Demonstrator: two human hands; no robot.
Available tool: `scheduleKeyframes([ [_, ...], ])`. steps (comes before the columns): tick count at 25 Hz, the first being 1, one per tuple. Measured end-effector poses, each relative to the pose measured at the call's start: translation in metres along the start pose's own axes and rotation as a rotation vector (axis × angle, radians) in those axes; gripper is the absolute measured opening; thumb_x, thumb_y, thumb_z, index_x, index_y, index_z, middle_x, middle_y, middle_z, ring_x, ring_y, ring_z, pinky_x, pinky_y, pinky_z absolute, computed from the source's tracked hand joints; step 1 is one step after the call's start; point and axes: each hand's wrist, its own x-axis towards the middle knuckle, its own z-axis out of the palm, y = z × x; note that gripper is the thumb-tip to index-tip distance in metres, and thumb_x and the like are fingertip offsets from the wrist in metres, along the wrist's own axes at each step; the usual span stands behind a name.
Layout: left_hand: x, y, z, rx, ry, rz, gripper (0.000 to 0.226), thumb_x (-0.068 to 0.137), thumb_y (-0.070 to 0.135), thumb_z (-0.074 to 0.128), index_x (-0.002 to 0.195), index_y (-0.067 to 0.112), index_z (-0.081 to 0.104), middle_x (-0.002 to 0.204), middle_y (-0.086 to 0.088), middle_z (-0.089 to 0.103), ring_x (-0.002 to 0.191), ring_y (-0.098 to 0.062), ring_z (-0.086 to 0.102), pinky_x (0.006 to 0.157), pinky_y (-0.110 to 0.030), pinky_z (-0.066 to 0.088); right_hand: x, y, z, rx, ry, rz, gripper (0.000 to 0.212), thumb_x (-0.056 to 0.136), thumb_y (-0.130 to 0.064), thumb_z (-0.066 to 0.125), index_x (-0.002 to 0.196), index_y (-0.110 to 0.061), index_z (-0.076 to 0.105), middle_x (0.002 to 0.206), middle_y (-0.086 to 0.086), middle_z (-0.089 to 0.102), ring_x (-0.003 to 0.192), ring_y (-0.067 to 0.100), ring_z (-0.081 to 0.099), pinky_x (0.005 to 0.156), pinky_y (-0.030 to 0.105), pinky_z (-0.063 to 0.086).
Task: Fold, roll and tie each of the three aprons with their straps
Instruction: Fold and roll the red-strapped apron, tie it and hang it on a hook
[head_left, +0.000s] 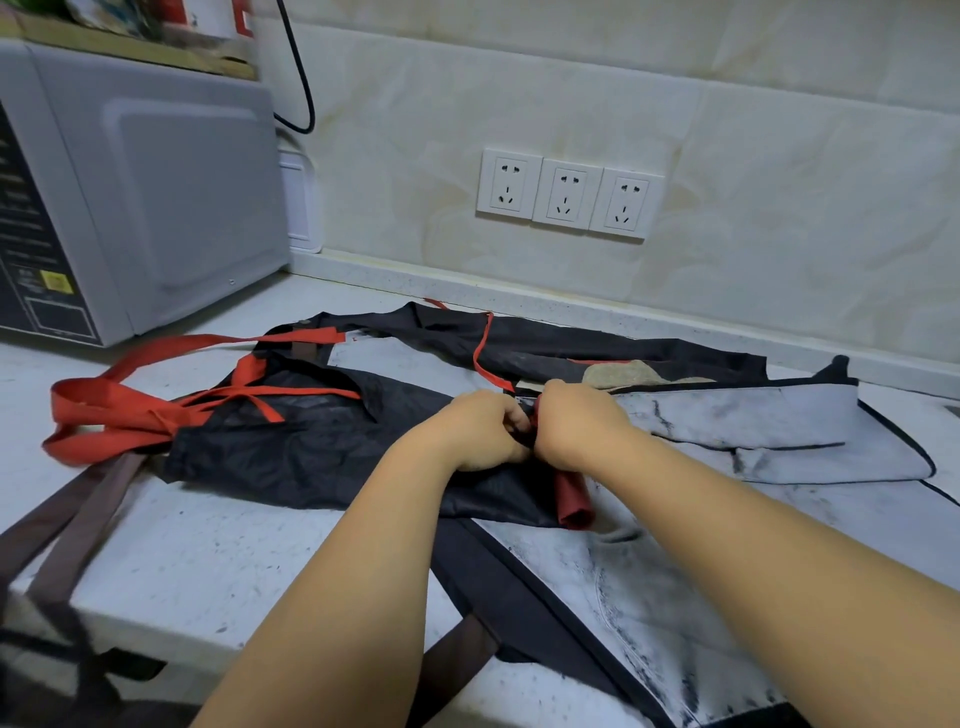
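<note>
A black apron with red straps (291, 441) lies spread on the white counter (218, 561). Its right side is rolled into a tight bundle with a red end (574, 499) sticking out toward me. My left hand (478, 431) and my right hand (576, 426) meet over this roll, both with fingers curled round the fabric or strap at its top. A thin red strap (483, 348) runs from the roll toward the wall. A pale grey apron with black trim (779, 431) lies spread at the right, partly under the black one.
A grey microwave (140, 208) stands at the back left. Red straps (104, 410) pile at the left, and brown straps (67, 540) hang over the counter's front edge. Wall sockets (569, 195) sit on the tiled wall behind.
</note>
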Motion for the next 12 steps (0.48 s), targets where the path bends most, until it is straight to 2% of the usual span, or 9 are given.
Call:
scheduleKeyframes([
  [2,-0.002,0.001,0.0,-0.023,0.019,-0.01,0.027,0.08,0.021,0.075,0.103,0.025,0.062,0.104,0.005,0.061,0.091,-0.011,0.055,0.089,-0.026,0.047,0.005,0.007,-0.01,0.267,-0.137,0.012,0.012,0.091,-0.016,0.06,0.096,-0.005,0.06,0.087,0.011,0.066,0.07,0.024,0.061,0.056,0.028,0.048],
  [4,-0.002,0.0,0.001,-0.045,0.023,-0.029,0.035,0.079,0.023,0.078,0.11,0.023,0.061,0.105,0.007,0.058,0.095,-0.011,0.055,0.095,-0.028,0.047,0.006,0.017,-0.021,0.658,-0.353,0.124,0.009,0.094,-0.009,0.06,0.097,0.0,0.057,0.077,0.013,0.061,0.058,0.019,0.06,0.052,0.023,0.053],
  [5,-0.001,0.0,0.0,-0.059,0.024,-0.037,0.037,0.079,0.023,0.079,0.112,0.023,0.061,0.104,0.008,0.057,0.095,-0.01,0.055,0.096,-0.028,0.046,0.006,0.022,-0.022,0.729,-0.405,0.165,0.01,0.093,-0.008,0.061,0.099,-0.001,0.056,0.077,0.013,0.058,0.057,0.018,0.058,0.05,0.022,0.054],
  [8,-0.002,0.0,-0.001,-0.104,0.031,-0.061,0.033,0.079,0.018,0.077,0.108,0.022,0.063,0.099,0.008,0.059,0.093,-0.012,0.058,0.094,-0.028,0.048,0.005,0.025,-0.012,0.693,-0.432,0.234,0.02,0.087,-0.018,0.071,0.09,-0.009,0.054,0.08,0.007,0.054,0.057,0.017,0.055,0.04,0.022,0.051],
  [10,-0.003,0.001,-0.004,-0.155,0.033,-0.075,0.028,0.081,0.014,0.071,0.107,0.02,0.063,0.098,0.005,0.062,0.099,-0.018,0.062,0.095,-0.031,0.05,0.006,0.018,-0.006,0.686,-0.414,0.246,0.021,0.087,-0.021,0.071,0.084,-0.01,0.054,0.078,0.006,0.055,0.059,0.017,0.054,0.043,0.022,0.05],
  [12,-0.007,0.003,-0.008,-0.227,-0.012,-0.085,0.034,0.079,0.022,0.072,0.111,0.022,0.06,0.105,0.004,0.063,0.106,-0.018,0.061,0.099,-0.035,0.048,0.006,0.01,-0.007,0.648,-0.402,0.251,0.016,0.089,-0.014,0.065,0.083,-0.008,0.052,0.077,0.008,0.053,0.059,0.017,0.053,0.044,0.023,0.049],
])
